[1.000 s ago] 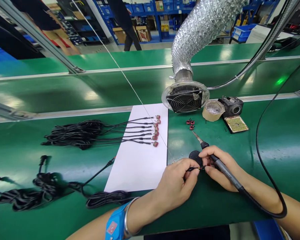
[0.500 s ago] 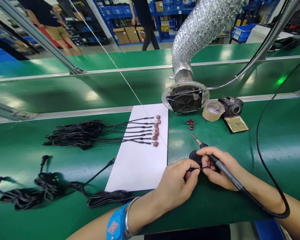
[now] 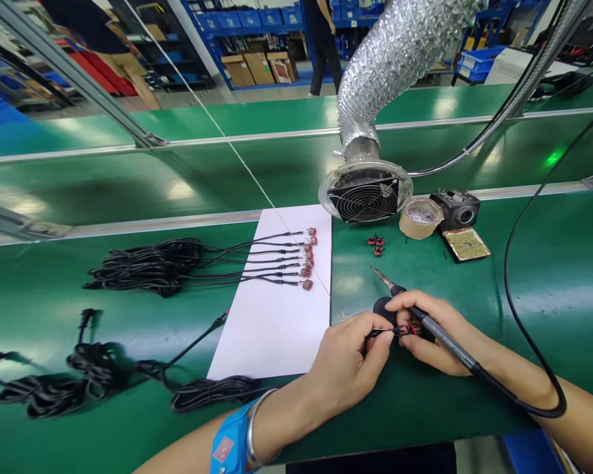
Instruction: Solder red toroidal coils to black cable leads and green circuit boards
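My left hand (image 3: 353, 352) is closed, pinching the end of a thin black cable (image 3: 377, 332) between thumb and fingertips. Facing it, my right hand (image 3: 437, 332) grips a soldering iron (image 3: 437, 329) whose tip points up and left, away from the wires. The same hand's fingers also hold a small red-and-black wound coil (image 3: 413, 328), its leads meeting the cable end. Partly behind the fingers lies a round black object (image 3: 384, 307). Several cables with coils (image 3: 307, 284) at their ends rest on a white sheet (image 3: 271, 329).
A fume extractor fan (image 3: 368, 199) hangs from a silver duct (image 3: 400, 72). Near it are loose coils (image 3: 378, 251), a tape-like roll (image 3: 420, 218), an iron stand (image 3: 457, 209) and a sponge tray (image 3: 466, 245). Black cable bundles (image 3: 148, 263) lie left. People (image 3: 325, 46) stand beyond the bench.
The coil has turned slightly in my right fingers, showing more red. The soldering iron has shifted a little left. In the background, one person has moved right.
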The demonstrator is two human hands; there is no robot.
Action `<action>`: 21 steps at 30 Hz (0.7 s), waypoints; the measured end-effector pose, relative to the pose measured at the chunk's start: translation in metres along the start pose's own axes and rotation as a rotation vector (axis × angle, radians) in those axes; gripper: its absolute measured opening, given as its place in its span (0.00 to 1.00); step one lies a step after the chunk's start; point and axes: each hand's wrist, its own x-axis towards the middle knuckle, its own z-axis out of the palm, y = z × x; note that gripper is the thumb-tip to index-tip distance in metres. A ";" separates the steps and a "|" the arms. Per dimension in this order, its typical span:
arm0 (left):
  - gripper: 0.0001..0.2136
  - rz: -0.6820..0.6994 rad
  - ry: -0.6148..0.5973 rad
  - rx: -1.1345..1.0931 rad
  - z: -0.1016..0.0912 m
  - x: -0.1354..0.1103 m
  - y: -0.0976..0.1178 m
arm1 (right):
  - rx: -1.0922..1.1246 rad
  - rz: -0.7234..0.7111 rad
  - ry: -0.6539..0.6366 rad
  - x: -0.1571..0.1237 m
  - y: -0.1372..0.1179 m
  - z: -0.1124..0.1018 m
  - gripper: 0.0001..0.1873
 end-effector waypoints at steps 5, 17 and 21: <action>0.05 0.017 0.032 -0.006 0.000 0.000 0.002 | 0.150 0.065 -0.036 -0.003 0.003 0.000 0.22; 0.06 0.047 0.117 -0.053 0.002 -0.004 0.000 | 0.169 -0.040 0.113 -0.002 0.005 0.008 0.14; 0.06 0.062 0.094 -0.041 0.003 -0.004 -0.001 | 0.028 -0.133 0.193 -0.003 0.003 0.010 0.14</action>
